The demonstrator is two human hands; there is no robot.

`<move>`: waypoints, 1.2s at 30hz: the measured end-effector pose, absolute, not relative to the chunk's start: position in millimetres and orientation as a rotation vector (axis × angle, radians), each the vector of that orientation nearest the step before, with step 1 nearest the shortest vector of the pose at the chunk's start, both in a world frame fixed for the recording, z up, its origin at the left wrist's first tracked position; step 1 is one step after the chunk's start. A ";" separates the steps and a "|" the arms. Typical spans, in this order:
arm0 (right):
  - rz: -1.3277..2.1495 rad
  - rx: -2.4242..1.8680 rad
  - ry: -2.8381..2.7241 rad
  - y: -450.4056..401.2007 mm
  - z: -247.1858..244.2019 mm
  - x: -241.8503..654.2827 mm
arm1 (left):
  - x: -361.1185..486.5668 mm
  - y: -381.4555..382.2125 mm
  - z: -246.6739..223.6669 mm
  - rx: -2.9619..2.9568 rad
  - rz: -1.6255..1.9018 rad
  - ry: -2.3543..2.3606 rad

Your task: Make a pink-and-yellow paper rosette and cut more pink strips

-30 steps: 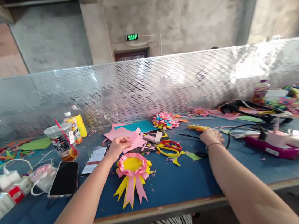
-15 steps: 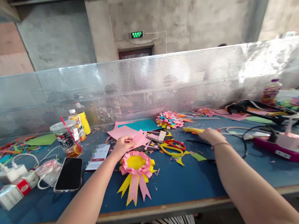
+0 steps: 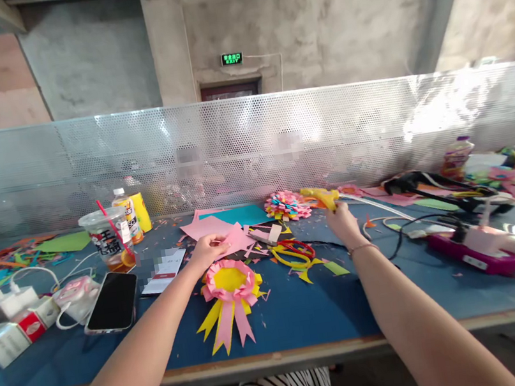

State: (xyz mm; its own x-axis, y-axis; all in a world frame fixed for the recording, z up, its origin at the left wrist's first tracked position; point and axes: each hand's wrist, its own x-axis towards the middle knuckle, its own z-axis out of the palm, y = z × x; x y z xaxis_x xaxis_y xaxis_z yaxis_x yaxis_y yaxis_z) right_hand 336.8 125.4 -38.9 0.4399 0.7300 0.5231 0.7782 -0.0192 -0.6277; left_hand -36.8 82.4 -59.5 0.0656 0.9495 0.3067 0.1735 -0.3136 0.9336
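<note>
My right hand (image 3: 343, 225) grips a yellow hot glue gun (image 3: 322, 196), raised above the table with its nozzle toward the left. In my left hand (image 3: 208, 252) a piece of pink paper (image 3: 237, 240) is pinched by the fingers. Just below that hand lies a pink and yellow paper rosette (image 3: 228, 281) with ribbon tails pointing toward me. Scissors (image 3: 291, 257) with yellow and red handles rest between my hands among paper scraps. Behind them sits a multicoloured paper flower (image 3: 287, 204).
On the left are a phone (image 3: 112, 302), a plastic cup with a straw (image 3: 108, 241), a bottle (image 3: 126, 216) and white chargers (image 3: 10, 301). A purple power strip (image 3: 474, 254) and cables lie at the right. A perforated metal screen (image 3: 232, 151) borders the table's back.
My right hand has lifted the glue gun from low over the table, moving it up and a little left. My left hand stays on the pink paper. The camera view has shifted slightly.
</note>
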 end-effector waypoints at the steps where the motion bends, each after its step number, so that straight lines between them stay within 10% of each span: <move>1: -0.075 -1.693 -1.256 121.7 -34.4 328.7 | -36.4 82.1 -59.4 1.611 1.326 1.145; 36: -0.528 -1.618 -1.889 79.3 -22.6 231.9 | -28.0 70.6 -56.3 1.952 1.302 1.069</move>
State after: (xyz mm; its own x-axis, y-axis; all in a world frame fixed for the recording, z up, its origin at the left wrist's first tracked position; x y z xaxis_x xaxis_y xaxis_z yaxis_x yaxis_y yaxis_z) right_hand 231.9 79.3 -22.6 -0.0862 0.7461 0.6602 0.9803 0.1818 -0.0775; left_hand -28.0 70.6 -56.3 0.2124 0.8489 0.4841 0.3094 -0.5283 0.7907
